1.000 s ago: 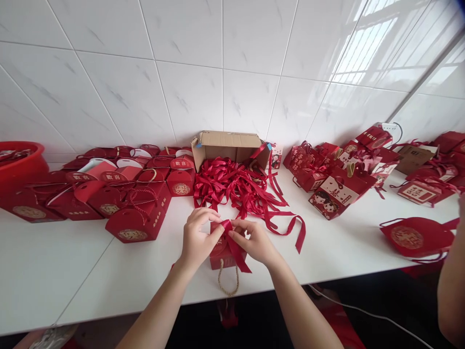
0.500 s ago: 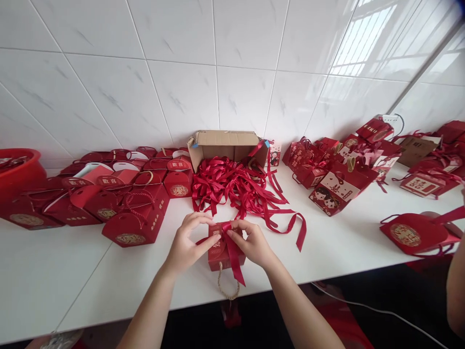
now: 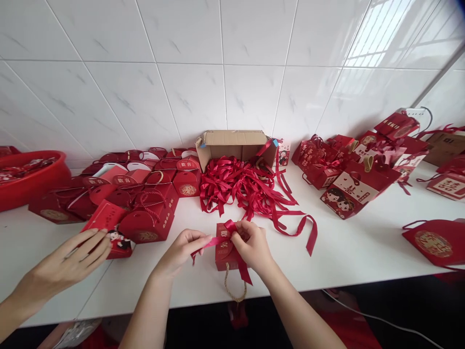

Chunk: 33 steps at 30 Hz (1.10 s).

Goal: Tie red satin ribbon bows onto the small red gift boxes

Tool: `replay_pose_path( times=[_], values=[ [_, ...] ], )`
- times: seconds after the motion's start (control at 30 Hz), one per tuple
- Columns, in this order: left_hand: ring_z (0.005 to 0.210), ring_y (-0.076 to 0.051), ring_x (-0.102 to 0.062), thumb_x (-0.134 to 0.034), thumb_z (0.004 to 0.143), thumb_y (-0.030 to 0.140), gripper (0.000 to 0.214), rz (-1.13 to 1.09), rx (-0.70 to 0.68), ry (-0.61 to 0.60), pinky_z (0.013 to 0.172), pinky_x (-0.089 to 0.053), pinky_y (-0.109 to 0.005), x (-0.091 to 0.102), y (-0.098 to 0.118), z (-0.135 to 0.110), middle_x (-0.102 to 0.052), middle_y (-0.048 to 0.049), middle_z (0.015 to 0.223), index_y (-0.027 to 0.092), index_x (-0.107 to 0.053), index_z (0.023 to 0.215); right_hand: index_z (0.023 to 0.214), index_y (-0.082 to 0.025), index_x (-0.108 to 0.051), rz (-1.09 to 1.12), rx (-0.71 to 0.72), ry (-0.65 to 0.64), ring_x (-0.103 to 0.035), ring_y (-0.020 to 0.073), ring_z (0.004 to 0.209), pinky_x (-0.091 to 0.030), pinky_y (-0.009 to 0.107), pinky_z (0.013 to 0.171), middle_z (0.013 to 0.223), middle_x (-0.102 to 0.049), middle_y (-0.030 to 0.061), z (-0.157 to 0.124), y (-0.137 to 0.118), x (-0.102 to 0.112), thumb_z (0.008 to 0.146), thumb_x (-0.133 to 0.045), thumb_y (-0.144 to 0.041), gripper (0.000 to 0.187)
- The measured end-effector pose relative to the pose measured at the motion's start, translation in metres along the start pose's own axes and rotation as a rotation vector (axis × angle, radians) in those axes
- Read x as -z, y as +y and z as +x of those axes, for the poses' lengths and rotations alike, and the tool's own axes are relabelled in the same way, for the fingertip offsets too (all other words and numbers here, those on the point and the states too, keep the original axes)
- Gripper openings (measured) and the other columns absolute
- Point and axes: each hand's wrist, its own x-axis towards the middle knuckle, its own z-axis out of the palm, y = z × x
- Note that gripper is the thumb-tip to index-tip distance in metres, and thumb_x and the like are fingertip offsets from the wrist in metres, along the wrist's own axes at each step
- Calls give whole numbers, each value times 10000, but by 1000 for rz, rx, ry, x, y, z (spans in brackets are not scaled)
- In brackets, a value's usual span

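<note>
A small red gift box [image 3: 222, 259] with gold lettering lies at the table's front edge, its rope handle [image 3: 235, 296] hanging over the edge towards me. Across its top runs a dark red ribbon [image 3: 244, 271]. My left hand [image 3: 183, 249] is closed on one end of that ribbon, pulled out to the left of the box. On the ribbon's loop at the top of the box, my right hand [image 3: 252, 242] pinches with thumb and fingers. Just beyond the box lies a heap of loose red ribbons [image 3: 236, 186], spilling from an open cardboard box [image 3: 232, 138].
Another person's hand [image 3: 69, 257] reaches in from the left, holding a red box [image 3: 109, 218]. Several red gift boxes [image 3: 148, 220] crowd the left side, beside a red basin [image 3: 54, 184]. More boxes [image 3: 358, 191] stand at the right. A tiled wall closes off the back.
My left hand has drawn a ribbon end out to the left. The other person's hand with a red box has come into view at left. The view has shifted left.
</note>
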Motion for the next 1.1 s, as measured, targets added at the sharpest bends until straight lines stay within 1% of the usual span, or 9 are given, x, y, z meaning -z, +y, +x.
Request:
replay_pose_path(
  times=[0.13,0.2,0.33,0.43,0.57,0.77,0.93,1.03,1.1],
  values=[
    [477,-100,-368,-625,813,450,464,42,-43,-116,485,-324,-239,7,24,-8,-396,27,460,162,-553,456,839,-223,-724,-153,64,63,-602,196,768,-397,360,817,720,-696,8,-3,-4,-6,777,-552,-167,192],
    [511,-111,-440,-607,839,425,409,73,-124,-171,521,-360,-236,2,42,-7,-496,9,488,154,-659,537,861,-245,-737,-191,113,39,-611,206,816,-361,381,853,779,-722,7,-5,-5,-4,797,-558,-152,212],
    [674,-172,-612,-583,872,402,326,150,-272,-217,635,-464,-255,-19,79,12,-694,-37,682,160,-754,735,780,-236,-718,-214,230,-115,-596,209,858,-340,350,797,802,-709,8,-7,-4,5,842,-570,-169,174],
    [881,-217,-669,-594,868,435,292,187,-299,-203,787,-507,-288,-31,89,32,-739,-43,871,197,-751,935,661,-198,-645,-181,258,-106,-562,192,764,-347,316,721,707,-646,9,-8,-3,8,829,-654,-296,194],
    [1119,-249,-621,-548,888,485,379,217,-298,-66,961,-472,-357,-26,69,38,-710,-71,1124,237,-679,1143,575,-190,-536,-117,238,-18,-505,164,647,-349,287,638,562,-538,-6,-6,1,3,903,-563,-333,359],
    [949,-255,-676,-785,697,369,276,309,-290,127,894,-524,-372,-16,18,15,-731,-63,972,222,-753,929,629,-201,-580,-108,296,-92,-539,172,686,-413,296,687,629,-595,12,-5,4,7,941,-500,-295,335],
    [910,-220,-678,-699,776,279,130,232,-359,232,863,-542,-349,-30,-3,13,-708,-60,915,219,-760,874,735,-213,-639,-83,282,-56,-580,195,745,-446,332,747,716,-661,29,-8,8,6,915,-535,-274,216],
    [926,-214,-677,-669,797,254,101,198,-394,276,874,-542,-343,-37,-8,10,-706,-70,911,203,-751,828,867,-217,-583,72,215,16,-579,174,659,-458,297,642,726,-659,18,-9,13,1,888,-575,-291,77],
    [950,-215,-675,-657,812,260,104,183,-407,290,883,-542,-342,-39,-9,7,-705,-76,924,198,-742,813,930,-226,-497,179,175,31,-573,158,614,-446,270,581,725,-645,3,-10,14,-3,886,-582,-302,122]
  ],
)
